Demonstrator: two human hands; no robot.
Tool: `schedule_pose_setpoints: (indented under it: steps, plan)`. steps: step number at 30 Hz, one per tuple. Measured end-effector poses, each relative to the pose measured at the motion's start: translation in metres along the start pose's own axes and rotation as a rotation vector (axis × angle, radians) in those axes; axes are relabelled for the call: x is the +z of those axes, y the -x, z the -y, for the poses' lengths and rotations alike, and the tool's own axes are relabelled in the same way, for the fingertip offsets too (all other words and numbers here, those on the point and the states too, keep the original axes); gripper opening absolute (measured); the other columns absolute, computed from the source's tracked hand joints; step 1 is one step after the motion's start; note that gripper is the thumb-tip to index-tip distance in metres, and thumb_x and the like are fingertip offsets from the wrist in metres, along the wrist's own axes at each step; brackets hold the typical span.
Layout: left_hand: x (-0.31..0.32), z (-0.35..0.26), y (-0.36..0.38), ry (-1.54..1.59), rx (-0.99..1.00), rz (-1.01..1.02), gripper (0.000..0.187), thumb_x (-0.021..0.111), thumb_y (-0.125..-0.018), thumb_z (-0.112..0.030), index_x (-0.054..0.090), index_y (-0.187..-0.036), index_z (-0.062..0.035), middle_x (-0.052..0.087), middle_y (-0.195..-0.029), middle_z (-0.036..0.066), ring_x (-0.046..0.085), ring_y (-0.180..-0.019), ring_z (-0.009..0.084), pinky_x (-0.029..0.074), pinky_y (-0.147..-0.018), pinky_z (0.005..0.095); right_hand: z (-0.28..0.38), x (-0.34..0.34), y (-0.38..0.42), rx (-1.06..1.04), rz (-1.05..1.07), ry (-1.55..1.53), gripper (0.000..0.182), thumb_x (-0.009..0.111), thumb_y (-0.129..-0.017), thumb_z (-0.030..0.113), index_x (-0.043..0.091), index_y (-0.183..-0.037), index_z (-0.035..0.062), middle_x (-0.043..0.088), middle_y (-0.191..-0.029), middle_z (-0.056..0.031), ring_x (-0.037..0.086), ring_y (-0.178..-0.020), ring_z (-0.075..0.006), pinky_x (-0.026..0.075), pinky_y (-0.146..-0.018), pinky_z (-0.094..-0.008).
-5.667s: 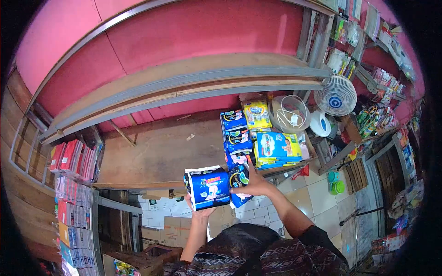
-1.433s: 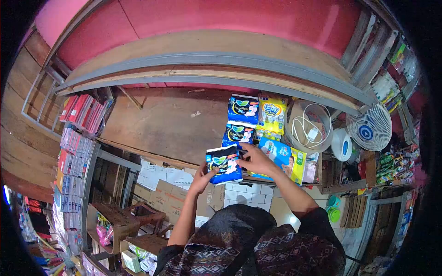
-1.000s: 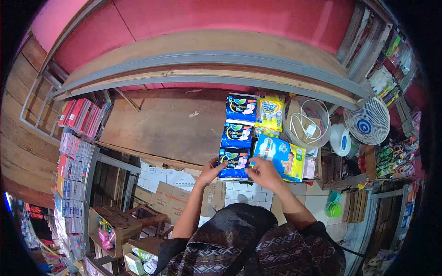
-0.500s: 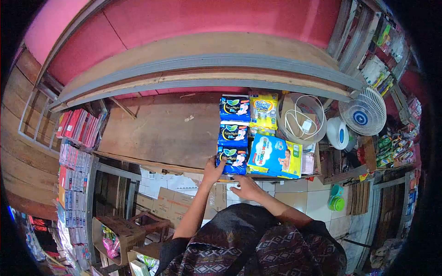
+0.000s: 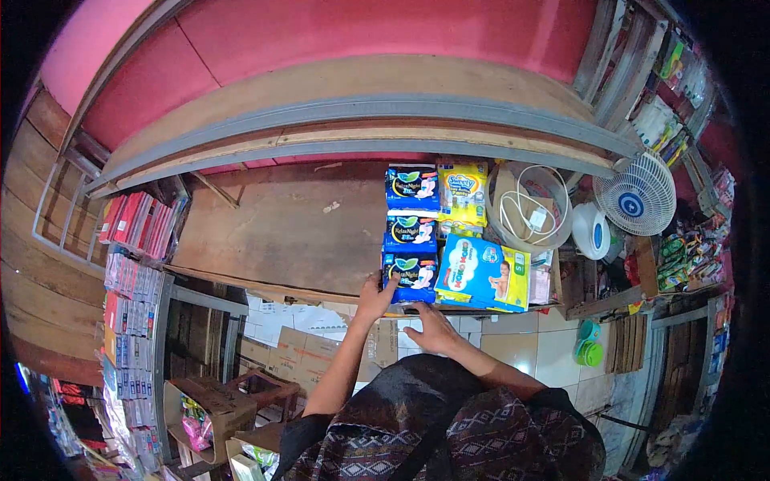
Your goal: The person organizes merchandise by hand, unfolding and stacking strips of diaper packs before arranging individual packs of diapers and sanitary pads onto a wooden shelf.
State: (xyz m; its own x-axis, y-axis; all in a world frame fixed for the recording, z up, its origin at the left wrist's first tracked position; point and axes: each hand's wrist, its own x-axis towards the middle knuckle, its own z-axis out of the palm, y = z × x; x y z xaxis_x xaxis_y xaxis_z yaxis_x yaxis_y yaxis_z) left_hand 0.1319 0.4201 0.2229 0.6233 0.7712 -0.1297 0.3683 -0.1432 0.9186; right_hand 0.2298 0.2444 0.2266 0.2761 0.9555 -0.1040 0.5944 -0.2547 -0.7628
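Observation:
Three dark blue packs of sanitary pads stand in a column on the wooden shelf: a rear pack (image 5: 411, 188), a middle pack (image 5: 410, 232) and a front pack (image 5: 410, 273). My left hand (image 5: 374, 301) is at the front pack's lower left corner, thumb over its face and fingers stretched along its left side. Just below the front pack and the shelf edge, my right hand (image 5: 434, 329) has its thumb and fingers apart and nothing in it. A blue-and-yellow diaper pack (image 5: 483, 273) lies right of the front pack. Behind it is a yellow diaper pack (image 5: 463, 192).
A round clear tub (image 5: 495, 212) with a white cable (image 5: 521, 210) stands right of the packs, near a white fan (image 5: 634, 196). A grey-edged upper shelf (image 5: 361, 104) overhangs the back. Stacked boxes (image 5: 128, 321) line the left. Flattened cardboard (image 5: 305, 349) lies on the floor.
The view has shifted slightly. My left hand remains at the front pack's left corner, and my right hand stays near the shelf edge. The packs keep their arrangement.

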Motion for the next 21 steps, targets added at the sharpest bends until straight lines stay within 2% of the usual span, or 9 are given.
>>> schedule_pose_setpoints:
  steps: [6, 9, 15, 18, 21]
  plan:
    - [-0.006, -0.021, 0.017, 0.154, -0.009, 0.024, 0.061, 0.067, -0.088, -0.035, 0.053, -0.123, 0.0133, 0.064, -0.106, 0.023, 0.064, -0.097, 0.0269, 0.051, -0.085, 0.0391, 0.009, -0.011, 0.005, 0.044, 0.046, 0.0, 0.066, 0.071, -0.083, 0.028, 0.044, -0.133, -0.0048, 0.052, -0.128, -0.0272, 0.05, -0.122, -0.0408, 0.039, -0.104, -0.0455]
    - [-0.007, -0.006, 0.025, 0.187, -0.029, 0.039, 0.069, 0.073, -0.083, -0.03, 0.047, -0.13, 0.0122, 0.058, -0.12, 0.026, 0.062, -0.105, 0.029, 0.05, -0.09, 0.0401, 0.012, -0.018, 0.008, 0.063, 0.069, -0.007, 0.066, 0.071, -0.083, 0.03, 0.046, -0.132, -0.0059, 0.052, -0.13, -0.0277, 0.049, -0.124, -0.0407, 0.039, -0.105, -0.0448]
    - [-0.018, 0.007, 0.055, -0.179, 0.155, 0.066, 0.093, 0.082, -0.067, -0.029, 0.037, -0.139, 0.0079, 0.043, -0.138, 0.03, 0.051, -0.122, 0.0384, 0.043, -0.101, 0.0429, 0.01, -0.019, 0.012, 0.105, 0.125, -0.004, 0.064, 0.07, -0.083, 0.032, 0.049, -0.131, -0.0052, 0.052, -0.13, -0.0272, 0.049, -0.125, -0.0394, 0.039, -0.106, -0.044]
    - [-0.011, 0.015, 0.057, -0.467, 0.256, -0.07, 0.094, 0.083, -0.065, -0.03, 0.037, -0.138, 0.008, 0.043, -0.139, 0.03, 0.049, -0.125, 0.0403, 0.041, -0.105, 0.0439, 0.012, -0.02, 0.013, 0.088, 0.154, 0.004, 0.064, 0.071, -0.083, 0.032, 0.049, -0.131, -0.0045, 0.052, -0.13, -0.027, 0.048, -0.125, -0.0384, 0.039, -0.106, -0.0437]
    - [-0.009, 0.016, 0.047, -0.429, 0.215, -0.042, 0.089, 0.082, -0.067, -0.025, 0.039, -0.137, 0.0085, 0.041, -0.14, 0.031, 0.047, -0.126, 0.0422, 0.04, -0.106, 0.0432, 0.002, -0.008, 0.007, 0.108, 0.128, -0.017, 0.062, 0.071, -0.082, 0.031, 0.051, -0.13, -0.003, 0.053, -0.129, -0.0266, 0.048, -0.125, -0.0389, 0.039, -0.106, -0.0442]
